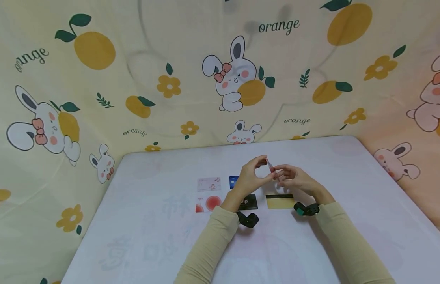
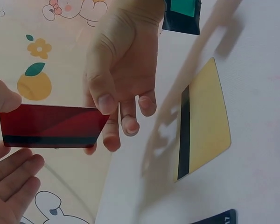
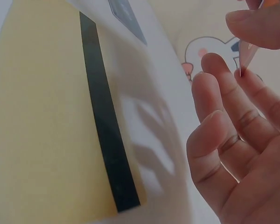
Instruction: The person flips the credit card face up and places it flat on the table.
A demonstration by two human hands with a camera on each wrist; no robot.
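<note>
Both hands pinch a red card (image 2: 51,123) with a dark stripe, raised over the table and seen nearly edge-on in the head view. My left hand (image 1: 249,177) grips one end between thumb and fingers. At the opposite end, the thumb and a finger of my right hand (image 1: 296,179) hold it, while the other fingers stay loosely bent. Below the right hand lies a gold card (image 1: 280,202) with a black stripe. A black card (image 1: 250,202) and a blue card (image 1: 233,182) lie by the left forearm, each partly hidden by it.
Left of the hands, a pale pink card (image 1: 207,184) lies above a white card with red circles (image 1: 211,204) on the white table (image 1: 142,221). A patterned cloth (image 1: 191,47) hangs behind the table. Black devices are strapped on both wrists.
</note>
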